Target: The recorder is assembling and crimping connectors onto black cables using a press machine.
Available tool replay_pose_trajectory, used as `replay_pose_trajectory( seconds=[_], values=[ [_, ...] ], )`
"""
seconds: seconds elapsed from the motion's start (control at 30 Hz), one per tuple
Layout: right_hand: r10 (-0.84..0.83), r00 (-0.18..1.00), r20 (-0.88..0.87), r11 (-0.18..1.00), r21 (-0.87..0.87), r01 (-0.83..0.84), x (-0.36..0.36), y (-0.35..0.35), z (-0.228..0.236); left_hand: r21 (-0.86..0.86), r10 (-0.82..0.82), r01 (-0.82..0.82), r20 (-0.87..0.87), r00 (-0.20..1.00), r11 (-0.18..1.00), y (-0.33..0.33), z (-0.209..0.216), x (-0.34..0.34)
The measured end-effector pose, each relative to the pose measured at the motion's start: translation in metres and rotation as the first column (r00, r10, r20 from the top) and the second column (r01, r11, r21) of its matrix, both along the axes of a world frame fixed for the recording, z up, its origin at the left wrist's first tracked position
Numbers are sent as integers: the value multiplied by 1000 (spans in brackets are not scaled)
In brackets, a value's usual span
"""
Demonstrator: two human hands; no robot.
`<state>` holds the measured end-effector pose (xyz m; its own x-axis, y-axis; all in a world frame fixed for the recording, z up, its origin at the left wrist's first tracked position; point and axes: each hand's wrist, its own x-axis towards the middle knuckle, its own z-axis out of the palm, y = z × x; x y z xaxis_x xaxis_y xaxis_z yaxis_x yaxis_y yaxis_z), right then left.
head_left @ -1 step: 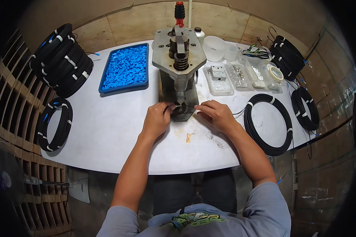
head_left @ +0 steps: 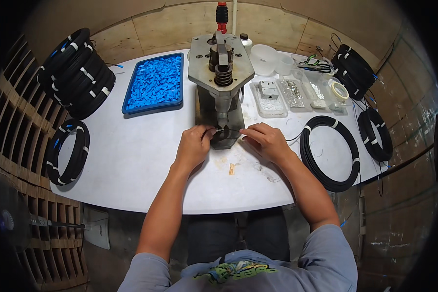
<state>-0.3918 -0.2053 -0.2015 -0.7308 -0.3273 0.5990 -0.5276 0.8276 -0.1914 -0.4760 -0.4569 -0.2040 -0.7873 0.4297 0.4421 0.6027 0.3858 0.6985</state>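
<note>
At the base of a metal hand press (head_left: 222,58), my two hands work on either side of its lower jaws. My left hand (head_left: 197,142) is closed in a pinch on a small, light-coloured piece at the left of the jaws, too small to name. My right hand (head_left: 264,139) pinches a thin black cable (head_left: 293,139) just right of the jaws. The cable leads back to a coil of black cable (head_left: 308,160) lying on the right side of the table. Whatever lies inside the jaws is hard to make out.
A blue tray (head_left: 125,110) of small blue plastic parts is left of the press. Stacked black coils (head_left: 78,78) stand far left, another coil (head_left: 52,160) nearer. Right are clear boxes (head_left: 277,115) of small parts, a tape roll (head_left: 339,90) and more coils (head_left: 354,70).
</note>
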Motion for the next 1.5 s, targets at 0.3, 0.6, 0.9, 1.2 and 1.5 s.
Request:
replay_pose_trajectory(
  seconds=[0.3,0.6,0.9,1.2,1.5],
  values=[
    [-26,1000,-15,1000,9,26,-7,-6,-7,22,9,-9,28,1000,1000,1,1,2],
    [-61,998,-31,998,-31,60,-8,-8,-6,2,-4,4,65,998,1000,1,8,5],
    [-28,1000,-4,996,-81,27,-9,-6,-7,34,-6,5,15,1000,999,-2,1,2],
    [5,1000,23,999,-50,-4,-10,-3,-2,23,-3,2,57,998,1000,-1,-1,1],
    [-2,1000,16,999,-51,3,-10,-4,-3,40,-4,2,47,999,999,0,-2,0]
  ],
)
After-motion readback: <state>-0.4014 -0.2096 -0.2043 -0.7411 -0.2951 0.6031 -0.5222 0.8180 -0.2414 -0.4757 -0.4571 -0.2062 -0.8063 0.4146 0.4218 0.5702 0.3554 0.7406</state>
